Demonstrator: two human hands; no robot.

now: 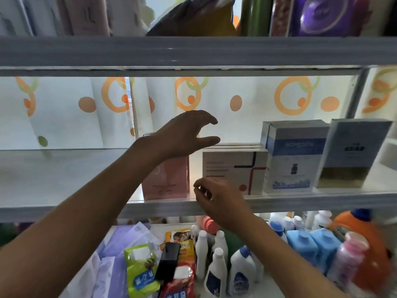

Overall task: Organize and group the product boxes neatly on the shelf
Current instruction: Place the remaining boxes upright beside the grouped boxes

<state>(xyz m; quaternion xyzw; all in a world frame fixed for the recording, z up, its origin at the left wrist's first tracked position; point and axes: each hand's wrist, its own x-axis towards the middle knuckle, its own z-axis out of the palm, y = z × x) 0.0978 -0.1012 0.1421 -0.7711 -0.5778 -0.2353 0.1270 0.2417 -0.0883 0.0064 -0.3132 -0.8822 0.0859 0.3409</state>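
Observation:
On the middle shelf (64, 203) stands a pink box (169, 181), upright. To its right are white boxes with red and black lines (232, 166), a blue-and-white box (294, 160) and a grey-blue box (352, 147). My left hand (187, 132) hovers open above the pink box, fingers spread toward the white boxes, holding nothing. My right hand (217, 198) is at the shelf's front edge between the pink and white boxes, fingers loosely curled, with nothing in it.
The left half of the middle shelf is bare. Above, the top shelf (193, 52) holds boxes and packets. Below lie snack packets (141, 272), white bottles (217, 269), blue bottles (309, 244) and an orange jug (365, 250). A patterned curtain (247, 100) hangs behind.

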